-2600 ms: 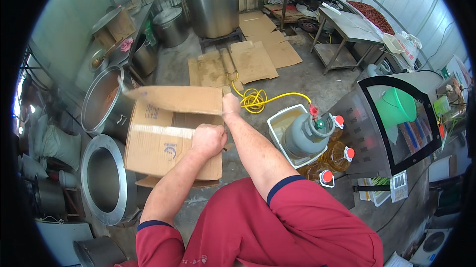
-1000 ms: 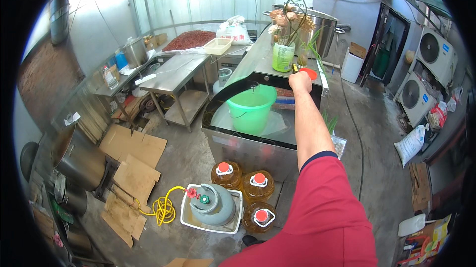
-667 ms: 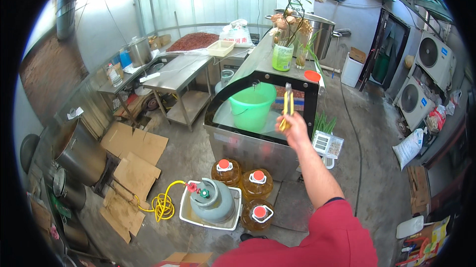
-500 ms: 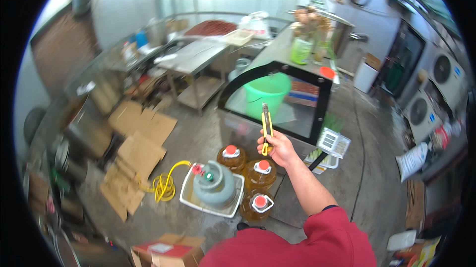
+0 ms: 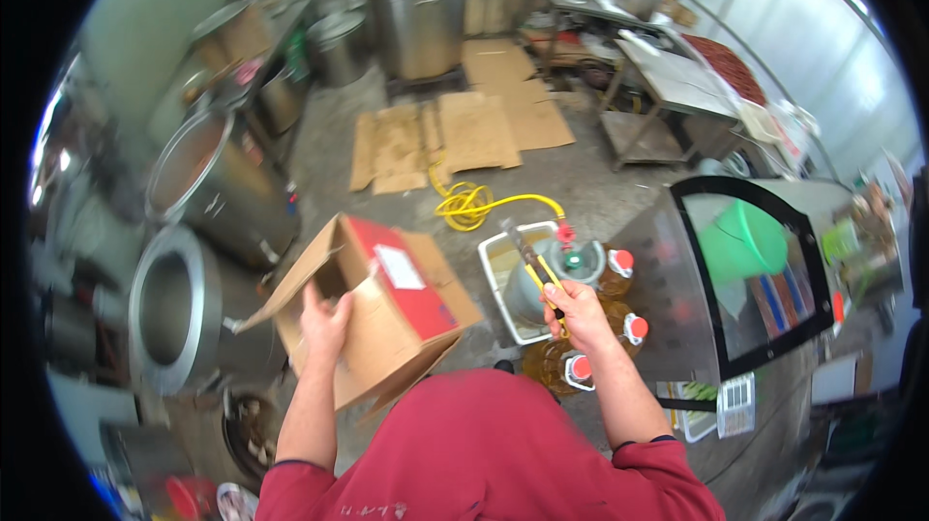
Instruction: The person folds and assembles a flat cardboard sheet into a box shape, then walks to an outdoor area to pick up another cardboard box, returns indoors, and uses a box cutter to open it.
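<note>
My right hand (image 5: 581, 316) is closed round a yellow and black box cutter (image 5: 540, 272), its grey tip pointing up and away to the left. My left hand (image 5: 324, 326) grips the edge of a brown cardboard box (image 5: 373, 352); some of its fingers are hidden by the cardboard. The box is tilted, with flaps hanging open, a red panel and a white label on it. A gap of some width separates the cutter from the box. Beyond the cutter, a grey gas cylinder (image 5: 587, 269) with a green valve stands in a white tray (image 5: 495, 281).
Several jugs of amber liquid (image 5: 547, 366) with red caps stand by my feet. At right is a cabinet with a black-framed window (image 5: 721, 327). Large metal pots (image 5: 227, 197) line the left. A yellow hose (image 5: 464, 204) and flattened cardboard (image 5: 479, 129) lie on the floor.
My view has swung left. The left hand and the box it grips have come into full view. The box cutter stays in my right hand, now beside the gas cylinder instead of before the window.
</note>
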The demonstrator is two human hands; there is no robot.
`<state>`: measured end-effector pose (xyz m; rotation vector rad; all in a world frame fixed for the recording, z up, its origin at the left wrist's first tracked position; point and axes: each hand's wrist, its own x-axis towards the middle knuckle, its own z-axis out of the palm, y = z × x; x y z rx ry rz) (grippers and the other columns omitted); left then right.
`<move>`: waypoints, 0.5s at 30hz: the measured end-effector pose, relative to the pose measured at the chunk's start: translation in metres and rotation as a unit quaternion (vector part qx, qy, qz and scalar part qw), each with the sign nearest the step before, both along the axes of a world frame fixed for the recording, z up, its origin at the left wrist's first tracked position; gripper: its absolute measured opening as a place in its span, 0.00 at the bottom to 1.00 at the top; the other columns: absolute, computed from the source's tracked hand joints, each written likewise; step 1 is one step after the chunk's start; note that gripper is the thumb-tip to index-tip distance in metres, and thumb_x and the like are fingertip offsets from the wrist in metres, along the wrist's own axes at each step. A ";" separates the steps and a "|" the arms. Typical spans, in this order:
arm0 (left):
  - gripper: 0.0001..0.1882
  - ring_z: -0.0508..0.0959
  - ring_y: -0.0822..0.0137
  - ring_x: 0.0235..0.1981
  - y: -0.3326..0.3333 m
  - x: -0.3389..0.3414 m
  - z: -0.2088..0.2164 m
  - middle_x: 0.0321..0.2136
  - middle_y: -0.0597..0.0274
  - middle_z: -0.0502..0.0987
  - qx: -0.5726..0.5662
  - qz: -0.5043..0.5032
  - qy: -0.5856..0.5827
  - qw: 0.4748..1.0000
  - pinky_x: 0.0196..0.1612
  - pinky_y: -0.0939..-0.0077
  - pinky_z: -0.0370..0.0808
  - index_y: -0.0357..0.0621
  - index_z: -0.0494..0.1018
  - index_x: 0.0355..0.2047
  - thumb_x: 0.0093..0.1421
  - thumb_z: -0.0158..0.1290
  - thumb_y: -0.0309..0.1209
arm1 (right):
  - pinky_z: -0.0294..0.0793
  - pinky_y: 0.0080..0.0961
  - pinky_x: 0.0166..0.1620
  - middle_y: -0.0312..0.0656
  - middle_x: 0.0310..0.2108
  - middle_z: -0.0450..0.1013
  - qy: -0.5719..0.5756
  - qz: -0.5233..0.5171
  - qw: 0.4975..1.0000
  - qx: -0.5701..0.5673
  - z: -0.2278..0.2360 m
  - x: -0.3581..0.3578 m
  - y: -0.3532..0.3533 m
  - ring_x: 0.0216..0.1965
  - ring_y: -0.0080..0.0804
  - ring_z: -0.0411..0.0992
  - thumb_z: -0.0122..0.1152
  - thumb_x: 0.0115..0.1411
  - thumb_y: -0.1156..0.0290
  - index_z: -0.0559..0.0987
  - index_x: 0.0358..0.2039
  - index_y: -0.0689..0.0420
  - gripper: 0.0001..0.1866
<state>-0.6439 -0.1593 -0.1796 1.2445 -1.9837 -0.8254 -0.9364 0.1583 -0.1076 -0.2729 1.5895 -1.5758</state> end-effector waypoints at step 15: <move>0.42 0.71 0.62 0.13 0.025 0.002 0.019 0.12 0.64 0.68 -0.055 -0.022 -0.035 0.998 0.21 0.64 0.70 0.36 0.67 0.55 0.47 0.69 0.49 | 0.73 0.27 0.24 0.40 0.19 0.74 0.225 0.314 0.907 0.170 0.030 0.038 -0.135 0.17 0.27 0.72 0.58 0.65 0.55 0.81 0.37 0.64 0.21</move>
